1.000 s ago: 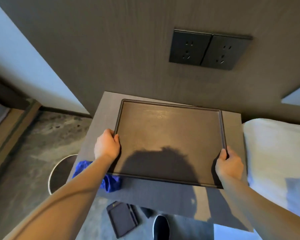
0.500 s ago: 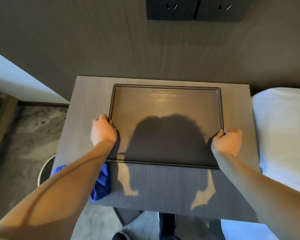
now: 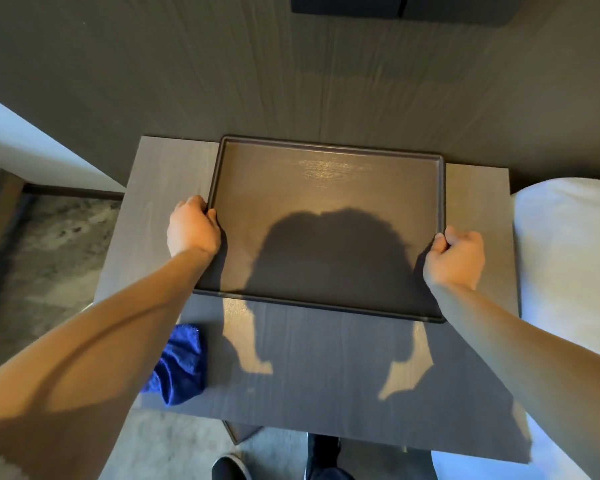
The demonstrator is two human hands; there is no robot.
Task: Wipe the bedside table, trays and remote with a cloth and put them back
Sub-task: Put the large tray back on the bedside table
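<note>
A: Where was the large tray at that moment?

B: It lay flat on the bench, pushed toward the far side, close to the dark wall panel. The left hand gripped its left rim and the right hand gripped its right rim.

A: How were the fingers placed?

B: The left fingers were curled and pressed together around the left rim, with the thumb on the inner side. The right fingers were also curled tightly on the right rim. Both hands were closed on the tray.

A: And the cloth?

B: The blue cloth lay crumpled on the bench, nearer to the person than the left fingers and partly hidden under the left forearm. It did not touch the tray.

A: Was something else visible?

B: Below the near edge of the bench, on the floor, a dark corner showed; it was perhaps a smaller tray, but most of it was hidden. Just beside it stood a dark shoe. To the right of the right fingers was the white bed. The shadow of the person fell across the tray and the bench between both hands.
</note>
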